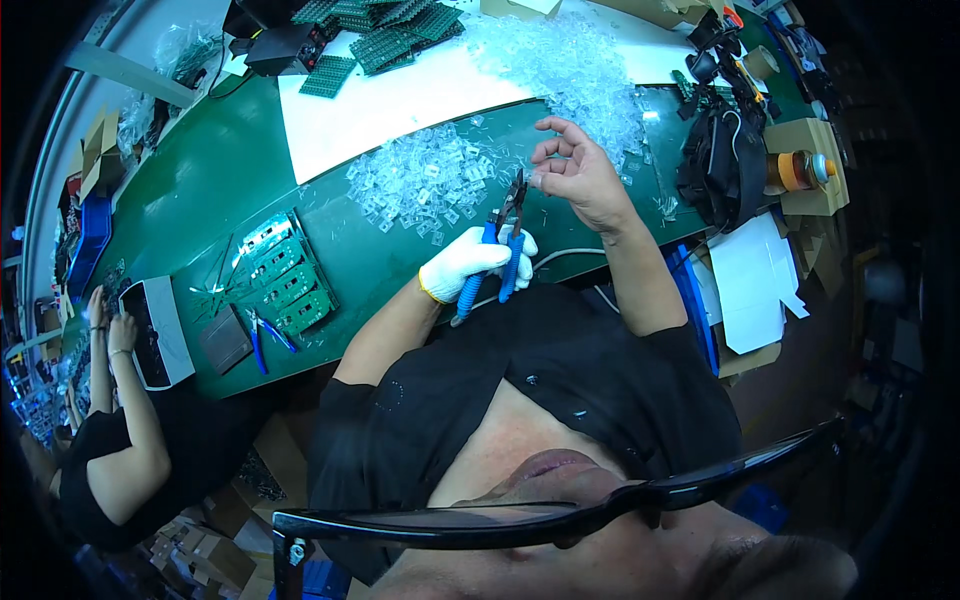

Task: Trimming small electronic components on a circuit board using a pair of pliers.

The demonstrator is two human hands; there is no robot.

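Observation:
My left hand [462,266], in a white glove with a yellow cuff edge, grips a pair of blue-handled pliers [513,262]. Their dark jaws [517,188] point up, away from my body. Just right of the jaw tips is my bare right hand [585,180], its thumb and forefinger close together and the other fingers loosely curled. Whatever it pinches is too small to make out. A heap of small clear plastic pieces [415,180] lies on the green table beyond the pliers. A larger clear heap [585,85] spreads farther back on white sheeting.
Green circuit boards [290,280] lie left, beside blue-handled cutters [259,345] and a dark flat block [226,341]. More boards [400,35] are stacked at the back. A black bag [722,165] and orange-banded jar [795,171] stand right. Another person's arms [130,390] work far left.

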